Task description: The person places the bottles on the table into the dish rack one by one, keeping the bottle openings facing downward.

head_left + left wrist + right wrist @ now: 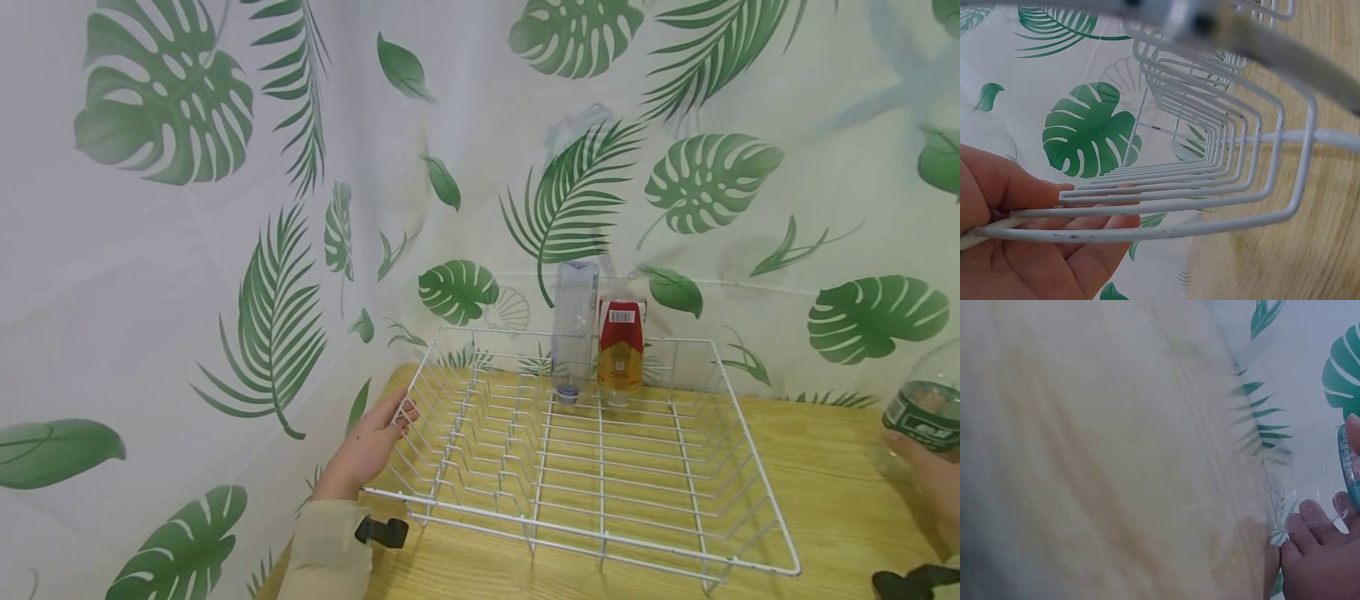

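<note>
A white wire dish rack (780, 523) stands on the wooden table. On its left side, my left hand (372, 446) grips the rim; in the left wrist view the thumb lies above the white wires (1147, 235) and the fingers below. At the right edge of the head view, my right hand (933, 479) holds a clear plastic bottle (928, 412) with a green label, partly cut off by the frame. The right wrist view shows its fingers (1317, 534) curled around the clear bottle body.
At the rack's back, a clear bottle (575, 321) stands cap down beside another bottle (622, 346) with a red and yellow label. Leaf-printed white sheeting (465, 125) rises behind and left of the table (825, 467). A pale sleeve (1116, 450) fills much of the right wrist view.
</note>
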Action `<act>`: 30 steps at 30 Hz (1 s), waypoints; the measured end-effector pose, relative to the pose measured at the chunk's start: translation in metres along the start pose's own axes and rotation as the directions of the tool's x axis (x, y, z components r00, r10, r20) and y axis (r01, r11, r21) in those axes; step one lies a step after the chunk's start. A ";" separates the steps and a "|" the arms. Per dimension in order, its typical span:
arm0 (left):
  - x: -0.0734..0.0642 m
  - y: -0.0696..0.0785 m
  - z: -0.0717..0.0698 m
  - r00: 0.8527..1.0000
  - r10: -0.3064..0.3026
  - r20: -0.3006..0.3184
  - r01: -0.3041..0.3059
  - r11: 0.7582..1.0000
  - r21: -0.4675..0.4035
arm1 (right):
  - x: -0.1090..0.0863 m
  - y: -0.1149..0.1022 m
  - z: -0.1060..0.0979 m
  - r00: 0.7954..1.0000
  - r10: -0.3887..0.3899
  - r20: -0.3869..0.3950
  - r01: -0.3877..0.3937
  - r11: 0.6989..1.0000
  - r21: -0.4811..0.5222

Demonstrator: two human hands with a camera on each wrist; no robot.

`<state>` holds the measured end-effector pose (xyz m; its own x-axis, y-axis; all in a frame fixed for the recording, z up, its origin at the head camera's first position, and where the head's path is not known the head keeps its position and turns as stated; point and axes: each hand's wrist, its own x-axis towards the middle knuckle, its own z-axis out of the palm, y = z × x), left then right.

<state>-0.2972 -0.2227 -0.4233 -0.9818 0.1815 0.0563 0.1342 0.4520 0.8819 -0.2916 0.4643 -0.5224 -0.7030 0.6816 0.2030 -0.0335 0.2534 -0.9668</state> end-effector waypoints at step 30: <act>0.001 -0.004 0.000 1.000 -0.003 0.014 0.003 1.000 -0.006 | -0.056 -0.078 -0.005 0.901 -0.202 0.384 0.189 0.979 0.072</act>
<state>-0.2987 -0.2246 -0.4264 -0.9803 0.1920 0.0471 0.1301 0.4473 0.8849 -0.2460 0.4104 -0.4575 -0.8993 0.2992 0.3189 -0.2171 0.3275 -0.9196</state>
